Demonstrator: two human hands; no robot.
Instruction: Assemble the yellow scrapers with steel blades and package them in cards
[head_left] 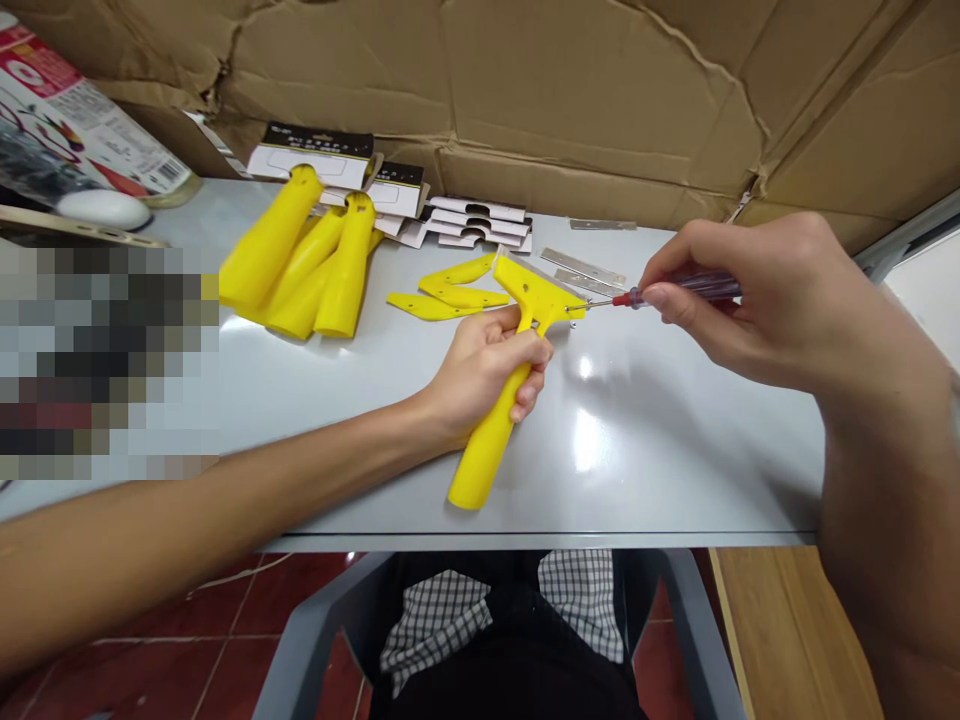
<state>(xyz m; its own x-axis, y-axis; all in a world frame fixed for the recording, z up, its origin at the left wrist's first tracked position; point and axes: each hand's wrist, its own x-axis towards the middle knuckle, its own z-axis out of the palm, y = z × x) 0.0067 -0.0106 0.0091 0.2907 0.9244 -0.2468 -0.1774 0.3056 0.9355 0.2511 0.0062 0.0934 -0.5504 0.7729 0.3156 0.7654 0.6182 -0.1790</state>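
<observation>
My left hand [495,365] is wrapped round the handle of a yellow scraper [487,450], which is tilted with its wide head up and away from me. In my right hand [765,295] is a screwdriver [697,288] with a clear handle and a red collar. Its tip meets the right end of the scraper head, at a small screw. Beside the head lie several yellow plastic cover strips [427,305] with holes. Thin metal blades [585,268] rest on the table just behind the head.
Several yellow handles [341,275] are piled at the back left, near black-and-white packaging cards [315,155]. More folded cards [480,222] stack beside them. A plastic jar [97,120] and a white mouse [103,209] stand at far left. Cardboard [562,100] walls the table's back.
</observation>
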